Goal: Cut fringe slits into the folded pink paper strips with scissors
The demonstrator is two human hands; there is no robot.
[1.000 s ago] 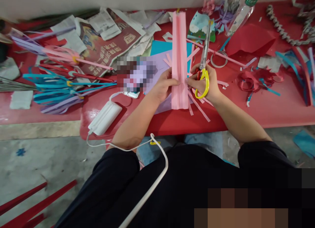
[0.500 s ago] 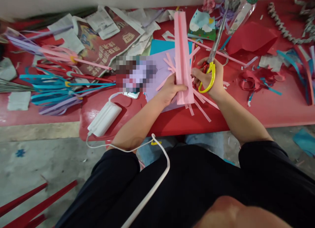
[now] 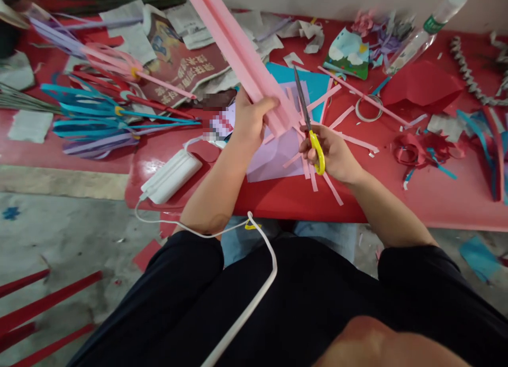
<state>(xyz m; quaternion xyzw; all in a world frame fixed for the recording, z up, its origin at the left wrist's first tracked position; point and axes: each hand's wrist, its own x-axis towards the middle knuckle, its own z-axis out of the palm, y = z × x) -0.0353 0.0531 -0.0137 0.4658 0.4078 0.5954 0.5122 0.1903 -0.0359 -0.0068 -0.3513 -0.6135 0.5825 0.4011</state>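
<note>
My left hand [image 3: 251, 118] grips a long folded piece of pink paper [image 3: 248, 60], thumb on top. The paper slants up to the left, and its far end leaves the view. In my right hand [image 3: 331, 153] is a pair of scissors [image 3: 317, 153] with yellow handles, the blades pointing up and away. The blade tips stand just right of the paper's near end; whether they touch it I cannot tell. Beneath lie cut pink paper strips [image 3: 332, 190], a purple sheet [image 3: 268, 163] and a blue sheet [image 3: 291, 73] on the red table [image 3: 222, 198].
A white power bank [image 3: 172, 176] with a cable lies to the left. Paper-strip flowers in blue [image 3: 85, 105] and other colours are beyond it. Newspaper [image 3: 186, 65] lies at the back. To the right are a tape roll [image 3: 369, 109], a plastic bottle [image 3: 420, 39] and red paper scraps [image 3: 416, 147].
The pink paper has tilted from nearly upright to slanting left, and my left hand has moved left and up with it. My right hand has lowered the scissors to the paper's near end.
</note>
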